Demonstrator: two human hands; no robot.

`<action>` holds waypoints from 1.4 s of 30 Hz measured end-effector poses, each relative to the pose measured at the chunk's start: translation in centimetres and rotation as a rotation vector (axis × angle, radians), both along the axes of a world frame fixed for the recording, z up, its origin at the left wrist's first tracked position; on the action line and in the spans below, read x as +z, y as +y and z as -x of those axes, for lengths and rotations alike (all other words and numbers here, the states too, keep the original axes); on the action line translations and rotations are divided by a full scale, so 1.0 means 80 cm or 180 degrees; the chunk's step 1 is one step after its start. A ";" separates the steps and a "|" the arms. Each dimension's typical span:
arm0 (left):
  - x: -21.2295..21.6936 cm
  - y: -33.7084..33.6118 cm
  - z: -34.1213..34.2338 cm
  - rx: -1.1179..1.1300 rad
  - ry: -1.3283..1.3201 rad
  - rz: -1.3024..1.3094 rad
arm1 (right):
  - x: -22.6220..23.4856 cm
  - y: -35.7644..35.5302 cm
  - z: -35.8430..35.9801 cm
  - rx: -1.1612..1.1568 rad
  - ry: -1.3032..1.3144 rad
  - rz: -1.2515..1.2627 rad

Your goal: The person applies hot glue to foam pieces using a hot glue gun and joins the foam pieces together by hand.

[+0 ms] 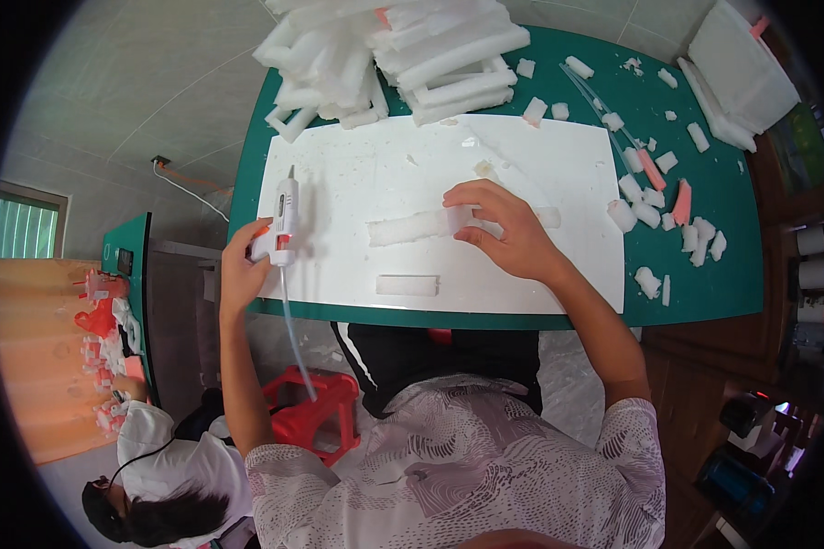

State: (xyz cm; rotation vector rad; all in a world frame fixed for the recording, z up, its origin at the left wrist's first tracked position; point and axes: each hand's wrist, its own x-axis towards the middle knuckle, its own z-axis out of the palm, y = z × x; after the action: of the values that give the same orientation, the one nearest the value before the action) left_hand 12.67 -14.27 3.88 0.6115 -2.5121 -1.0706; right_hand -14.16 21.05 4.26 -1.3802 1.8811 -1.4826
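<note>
In the head view, your hands are well apart. Your left hand (242,263) is wrapped around the handle of a white hot-glue gun (287,215), nozzle pointing away from you, a translucent glue stick (295,337) trailing from its rear. Your right hand (508,231) pinches a small white foam block (457,220) at a long foam strip (398,230) lying on the white board (339,265). Nearer you lies a shorter foam strip (407,285); foam bars (449,55) pile up beyond.

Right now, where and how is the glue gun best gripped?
Probably by the handle of the glue gun, from the left, where the left hand grips: the handle juts leftward, while the dark nozzle points toward the far side and the glue stick trails from the rear.
</note>
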 end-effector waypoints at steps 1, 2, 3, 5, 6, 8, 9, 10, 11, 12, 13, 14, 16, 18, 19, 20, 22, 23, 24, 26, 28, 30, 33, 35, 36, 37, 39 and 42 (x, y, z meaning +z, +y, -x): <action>0.002 -0.002 0.001 0.0005 -0.0045 0.0193 | 0.000 0.000 0.000 -0.0004 0.0000 -0.0007; 0.005 -0.003 0.000 0.0036 -0.0204 0.0264 | 0.000 0.001 0.000 -0.0033 0.0023 -0.0022; 0.007 -0.004 -0.001 0.0040 -0.0205 0.0257 | 0.001 0.001 0.001 -0.0059 0.0046 -0.0036; 0.016 0.008 0.002 -0.0060 -0.0460 0.0575 | 0.002 0.001 0.001 -0.0072 0.0058 -0.0052; 0.020 0.013 0.002 -0.0049 -0.0466 0.0560 | 0.002 0.001 0.002 -0.0089 0.0073 -0.0056; 0.034 0.025 0.004 -0.0120 -0.0573 0.1462 | 0.002 0.001 0.003 -0.0120 0.0077 -0.0083; 0.040 0.039 0.008 -0.0112 -0.0584 0.1448 | 0.002 0.001 0.004 -0.0163 0.0087 -0.0100; 0.048 0.066 0.015 -0.0044 -0.0319 0.1552 | 0.002 0.000 0.003 -0.0145 0.0073 -0.0115; 0.054 0.095 0.026 0.0008 -0.0041 0.1647 | 0.003 0.002 0.003 -0.0199 0.0112 -0.0161; 0.060 0.124 0.034 -0.0509 -0.0015 0.1430 | 0.004 0.002 0.003 -0.0234 0.0150 -0.0195; 0.064 0.153 0.041 -0.1012 0.0014 0.1214 | 0.004 0.003 0.002 -0.0208 0.0147 -0.0199; 0.061 0.181 0.049 -0.1208 0.0009 0.1296 | 0.006 0.002 0.002 -0.0196 0.0221 -0.0140; 0.048 0.214 0.065 -0.1397 0.0030 0.1364 | 0.004 0.001 0.002 -0.0181 0.0320 -0.0097; 0.037 0.226 0.072 -0.1576 -0.0061 0.1364 | -0.001 -0.001 0.001 -0.0197 0.0450 -0.0051; 0.033 0.224 0.074 -0.1580 -0.0045 0.1359 | -0.002 -0.001 0.001 -0.0204 0.0463 -0.0059; 0.029 0.221 0.075 -0.1613 -0.0036 0.1212 | -0.003 -0.001 0.001 -0.0200 0.0594 -0.0051; 0.026 0.215 0.077 -0.1642 -0.0029 0.1071 | -0.003 -0.001 0.001 -0.0192 0.0725 -0.0037; 0.025 0.213 0.077 -0.1418 0.0165 0.1170 | -0.003 0.000 0.001 -0.0159 0.0792 -0.0017; 0.025 0.211 0.077 -0.1193 0.0357 0.1269 | -0.003 0.000 0.001 -0.0125 0.0856 0.0003; 0.034 0.208 0.079 -0.1073 0.0393 0.1085 | -0.001 0.001 -0.001 -0.0110 0.0885 -0.0036; 0.041 0.205 0.084 -0.0963 0.0580 0.1003 | -0.001 0.001 -0.002 -0.0096 0.0916 -0.0076; 0.049 0.207 0.087 -0.0971 0.0586 0.0898 | -0.002 0.001 -0.003 -0.0071 0.0961 -0.0114; 0.051 0.208 0.095 -0.1064 0.0633 0.0843 | -0.002 0.001 -0.002 -0.0072 0.0989 -0.0137; 0.049 0.207 0.096 -0.1143 0.0668 0.0891 | -0.002 0.000 -0.002 -0.0048 0.0979 -0.0124; 0.049 0.207 0.097 -0.1154 0.0659 0.0907 | -0.003 0.000 -0.002 -0.0024 0.0966 -0.0109; 0.048 0.206 0.097 -0.1171 0.0646 0.0920 | -0.003 0.000 -0.002 -0.0029 0.0962 -0.0111; 0.047 0.205 0.099 -0.1178 0.0651 0.0933 | -0.005 0.000 -0.003 -0.0005 0.0964 -0.0109; 0.048 0.206 0.100 -0.1195 0.0632 0.0931 | -0.003 0.000 -0.003 0.0027 0.0987 -0.0129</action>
State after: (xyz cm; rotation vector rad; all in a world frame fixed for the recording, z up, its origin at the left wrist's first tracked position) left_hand 4.67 2.21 7.70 -0.0491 -2.5898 -0.8034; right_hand -13.88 21.09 4.03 -1.6752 2.0697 -1.2769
